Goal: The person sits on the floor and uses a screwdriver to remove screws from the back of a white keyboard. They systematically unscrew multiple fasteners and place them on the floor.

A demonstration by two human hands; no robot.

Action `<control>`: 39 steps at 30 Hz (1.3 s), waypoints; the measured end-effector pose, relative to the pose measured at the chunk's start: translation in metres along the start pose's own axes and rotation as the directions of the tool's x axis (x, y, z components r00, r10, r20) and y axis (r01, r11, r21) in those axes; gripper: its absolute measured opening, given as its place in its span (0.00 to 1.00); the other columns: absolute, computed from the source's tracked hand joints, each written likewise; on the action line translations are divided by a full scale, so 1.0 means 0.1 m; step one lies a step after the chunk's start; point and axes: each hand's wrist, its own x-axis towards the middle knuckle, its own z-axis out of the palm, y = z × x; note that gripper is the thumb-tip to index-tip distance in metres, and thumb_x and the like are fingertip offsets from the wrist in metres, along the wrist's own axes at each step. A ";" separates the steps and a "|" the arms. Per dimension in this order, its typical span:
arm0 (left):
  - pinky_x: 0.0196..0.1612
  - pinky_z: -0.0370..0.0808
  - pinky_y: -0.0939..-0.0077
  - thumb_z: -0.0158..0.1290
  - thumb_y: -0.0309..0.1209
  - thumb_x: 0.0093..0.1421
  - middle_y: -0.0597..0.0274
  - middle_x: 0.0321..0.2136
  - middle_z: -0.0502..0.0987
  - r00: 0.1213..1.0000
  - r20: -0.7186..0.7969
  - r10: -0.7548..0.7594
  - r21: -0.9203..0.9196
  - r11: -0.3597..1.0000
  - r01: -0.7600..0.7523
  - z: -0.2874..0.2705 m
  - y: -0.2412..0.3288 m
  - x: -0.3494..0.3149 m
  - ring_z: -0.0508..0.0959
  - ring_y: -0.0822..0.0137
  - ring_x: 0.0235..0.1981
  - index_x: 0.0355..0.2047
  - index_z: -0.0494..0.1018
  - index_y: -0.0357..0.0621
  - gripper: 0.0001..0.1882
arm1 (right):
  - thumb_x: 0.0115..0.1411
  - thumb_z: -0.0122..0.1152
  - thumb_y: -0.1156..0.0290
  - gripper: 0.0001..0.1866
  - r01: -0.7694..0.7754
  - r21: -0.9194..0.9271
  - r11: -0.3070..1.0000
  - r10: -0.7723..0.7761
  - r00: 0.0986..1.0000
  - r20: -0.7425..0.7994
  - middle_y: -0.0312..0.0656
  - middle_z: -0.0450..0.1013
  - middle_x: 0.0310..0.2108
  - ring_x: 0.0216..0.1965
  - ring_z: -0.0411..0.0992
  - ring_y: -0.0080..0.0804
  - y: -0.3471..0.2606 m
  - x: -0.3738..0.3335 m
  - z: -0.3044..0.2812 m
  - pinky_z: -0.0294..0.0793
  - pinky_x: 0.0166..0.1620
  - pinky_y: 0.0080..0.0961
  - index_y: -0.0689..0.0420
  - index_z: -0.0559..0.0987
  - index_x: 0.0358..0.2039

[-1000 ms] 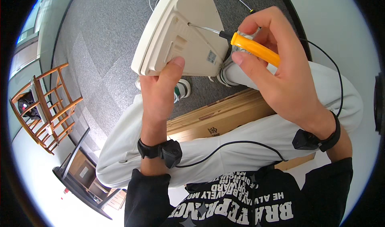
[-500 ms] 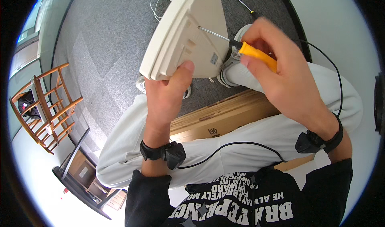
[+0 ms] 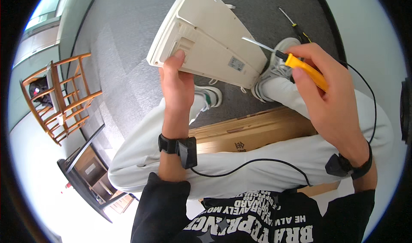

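My left hand (image 3: 177, 82) grips the near left end of a long cream plastic casing (image 3: 214, 41), its thumb pressed on the ribbed recess and its fingers behind. The casing is tilted, showing a flat face with small screw holes and a pale label. In my right hand (image 3: 328, 88) is a screwdriver (image 3: 307, 71) with a yellow handle, black collar and bare metal shaft. Its shaft points left across the casing's right edge; whether the tip touches the surface I cannot tell.
Another screwdriver (image 3: 295, 25) lies on the grey carpet (image 3: 124, 28) beyond my right shoe (image 3: 274, 69). Between my legs is a cardboard box (image 3: 257, 129). A wooden chair (image 3: 64, 97) stands at left. A black cable (image 3: 253, 160) runs from my left wrist strap across my lap.
The screwdriver tip has left the casing's recessed part and moved right with my right hand. My left hand has turned the casing, so more of its labelled face shows.
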 end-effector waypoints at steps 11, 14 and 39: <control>0.59 0.71 0.58 0.49 0.43 0.62 0.56 0.58 0.70 0.999 -0.027 -0.046 -0.043 0.998 0.045 -0.30 -0.04 0.23 0.72 0.60 0.58 0.63 0.62 0.41 0.31 | 0.67 0.49 0.77 0.15 -0.021 0.068 0.997 0.016 0.997 0.078 0.42 0.73 0.32 0.30 0.67 0.23 -0.02 0.11 0.11 0.66 0.35 0.18 0.64 0.78 0.51; 0.58 0.71 0.58 0.49 0.45 0.63 0.57 0.57 0.70 0.998 -0.056 -0.028 -0.032 0.999 0.026 -0.26 -0.06 0.22 0.72 0.60 0.58 0.63 0.62 0.42 0.32 | 0.69 0.51 0.73 0.14 -0.097 0.164 0.982 0.093 0.995 0.030 0.38 0.73 0.28 0.27 0.65 0.17 -0.10 0.22 0.23 0.63 0.31 0.15 0.63 0.78 0.51; 0.58 0.68 0.60 0.43 0.57 0.65 0.58 0.55 0.70 0.991 -0.129 0.026 -0.018 0.999 -0.028 -0.45 -0.24 0.26 0.70 0.60 0.56 0.63 0.62 0.46 0.35 | 0.69 0.54 0.67 0.13 0.079 0.218 0.973 -0.040 0.983 -0.180 0.34 0.70 0.17 0.17 0.63 0.15 0.01 0.59 1.22 0.59 0.22 0.19 0.62 0.81 0.45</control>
